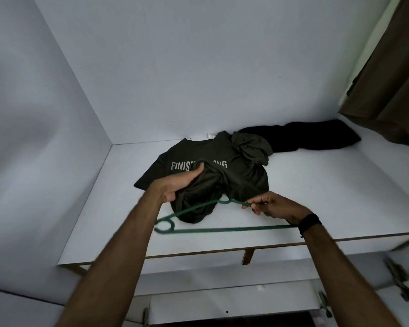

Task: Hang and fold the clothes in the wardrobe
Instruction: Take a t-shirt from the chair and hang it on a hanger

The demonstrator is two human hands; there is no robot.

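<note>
1. A white wardrobe shelf [316,197] spreads out beyond and beneath both hands; its side and back walls rise behind them. It bears all the loose clothing in view.

2. A brown garment [387,79] hangs beyond and above the right hand, at the far right edge. It seems to be hung already, though its hanger is out of sight.

3. A dark olive T-shirt [234,175] with pale lettering lies rumpled on the shelf, between and just beyond the two hands. It is neither folded nor hung.

4. A black garment [316,135] lies in a loose heap well beyond the right hand, against the back wall. It appears untouched, so it likely remains to be dealt with.

5. A green hanger [222,229] lies between the hands, its long bar nearest the person and one end running under the T-shirt's lower edge.

6. The left hand [177,182] has its fingers curled around a bunch of the T-shirt's lower cloth, gripping it.

7. The right hand [276,206] pinches one arm of the hanger near its hook, fingers narrowly closed on it.

8. Judged from this, the task is at an early stage: one shirt is being fitted onto its hanger, and the black garment waits.
</note>
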